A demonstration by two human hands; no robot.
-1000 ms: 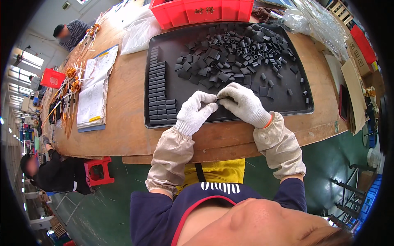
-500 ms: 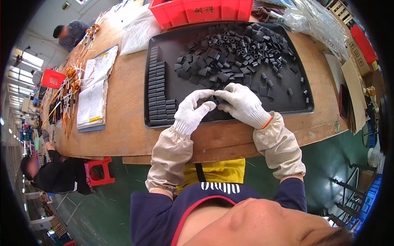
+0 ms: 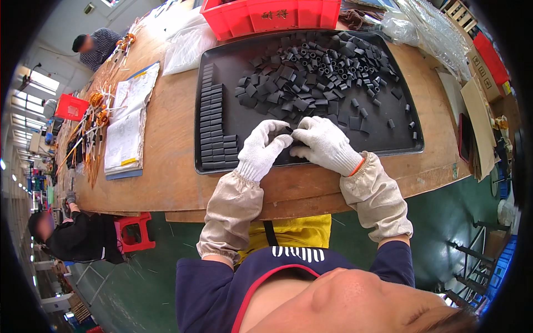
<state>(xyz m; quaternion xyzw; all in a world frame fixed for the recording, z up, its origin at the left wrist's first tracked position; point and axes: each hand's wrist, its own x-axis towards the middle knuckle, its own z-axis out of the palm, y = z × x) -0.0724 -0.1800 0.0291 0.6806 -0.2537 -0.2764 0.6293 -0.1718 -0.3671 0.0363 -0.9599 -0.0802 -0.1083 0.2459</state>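
Observation:
Between the fingertips of both hands is a small black piece, mostly covered by the gloves; whether it is flat or a tube cannot be told. My left hand, in a white knit glove, is closed on it with thumb and forefinger. Opposite, my right hand, gloved alike, pinches at the same piece. Both hover over the near edge of a black tray. A heap of short black tubes and flattened sleeves fills its far part. Along its left side lie neat rows of black sleeves.
Behind the tray stands a red bin. Stacked papers and a clear plastic bag lie to the left on the wooden table. Cardboard sheets stand at right. Another person sits at far left beside a red stool.
My hands have shifted slightly, with the fingers still meeting at the same spot. More of the black piece shows by the left fingertips. The seated person's arm at left has moved.

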